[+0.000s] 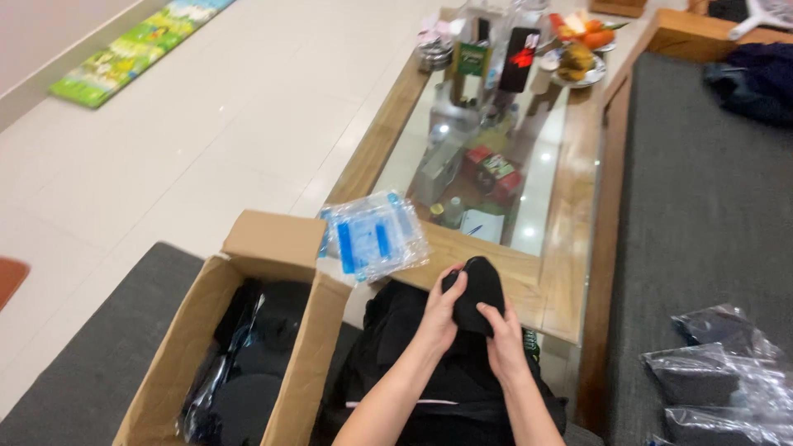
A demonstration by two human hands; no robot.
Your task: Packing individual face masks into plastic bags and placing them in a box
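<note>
Left hand [438,318]: on the left side of a black cloth [475,297], fingers clamped on it, thumb on top.
Right hand [502,339]: on the cloth's lower right, fingers curled tight around it.
Cloth: small, dark, bunched; held between both hands just off the near edge of the desk [570,239], above a black heap [438,380] on the lap.
Box [310,330]: cardboard, open, flaps up, left of the hands on a grey cushion [91,363]; filled with dark items in clear wrap.
Clear bags [373,235]: flat stack with blue strips, on the desk's near left corner, beside the box flap.
Desk: wooden frame, glass top; cartons and bottles on the far end, boxes visible on the shelf beneath the glass.
Plate [578,66]: at the far right corner, fruit on it.
Sofa [702,215]: grey, right of the desk; bagged items [714,380] at its near end, dark clothes [756,78] at the far end.
Floor [206,124]: pale tiles, a green mat [132,49] along the wall.
</note>
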